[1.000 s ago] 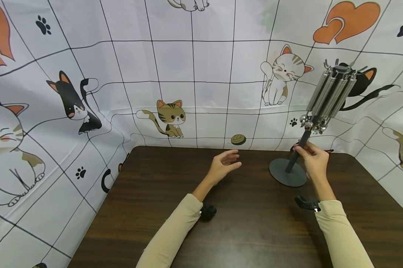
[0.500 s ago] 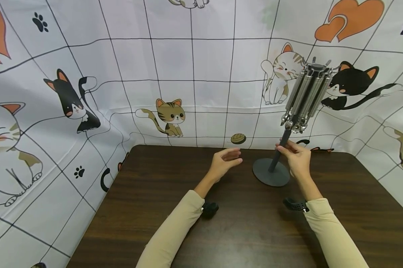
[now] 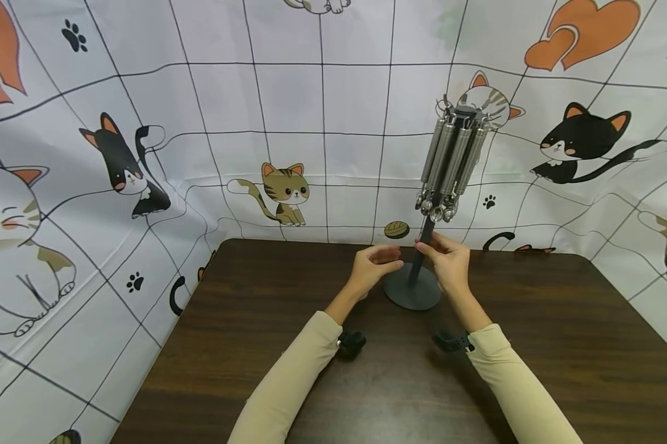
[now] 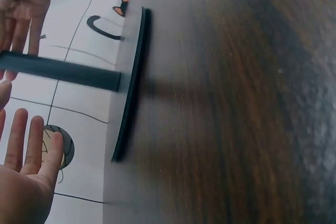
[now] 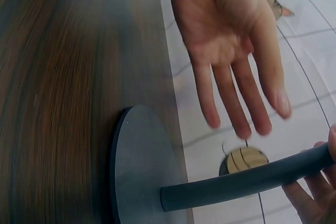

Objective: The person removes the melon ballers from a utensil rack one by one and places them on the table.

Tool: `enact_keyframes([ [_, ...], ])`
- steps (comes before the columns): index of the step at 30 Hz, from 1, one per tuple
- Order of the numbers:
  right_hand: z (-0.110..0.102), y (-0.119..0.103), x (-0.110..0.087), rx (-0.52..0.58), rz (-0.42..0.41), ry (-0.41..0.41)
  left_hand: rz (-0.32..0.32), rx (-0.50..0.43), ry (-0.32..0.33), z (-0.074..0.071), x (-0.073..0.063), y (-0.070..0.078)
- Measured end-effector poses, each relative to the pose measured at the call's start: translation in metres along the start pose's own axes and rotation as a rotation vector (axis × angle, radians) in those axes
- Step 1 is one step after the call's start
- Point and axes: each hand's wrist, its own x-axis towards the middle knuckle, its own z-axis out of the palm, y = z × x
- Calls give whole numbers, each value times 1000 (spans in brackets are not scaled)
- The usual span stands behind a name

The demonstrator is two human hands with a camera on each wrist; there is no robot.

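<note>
A dark grey stand with a round base leans slightly right in the head view. Several shiny silver pieces hang around its top; their exact kind is too small to tell. My right hand holds the pole just below them, thumb on the near side and fingers behind, as the left wrist view shows of the pole. Just left of the pole, my left hand is held up with fingers extended, apart from the stand. Its palm appears in the right wrist view. Whether the base touches the table cannot be told.
The dark brown wooden table extends to a white sheet printed with cats and grid lines, which hangs behind and at the sides. Black bands with camera mounts sit at both wrists.
My right hand has carried the stand leftward across the table, from the right side to beside my left hand. My left hand has barely moved.
</note>
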Motion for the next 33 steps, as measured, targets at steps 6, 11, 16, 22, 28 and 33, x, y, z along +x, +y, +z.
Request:
enact_keyframes([
  [6,22,2,-4,-35,22,-23,-27,19,32,-3,0,1],
  [11,39,2,-7,-40,57,-42,-36,21,59,-6,0,1],
  [16,56,4,-9,-52,64,-57,-62,-24,116,-16,-2,0],
  [22,72,4,-12,-46,97,-65,-59,-76,142,-33,-4,0],
  [28,86,6,-14,-29,124,-70,-35,-128,128,-50,-7,1],
  [33,96,4,-16,-21,119,-85,-43,-163,118,-62,-10,3],
])
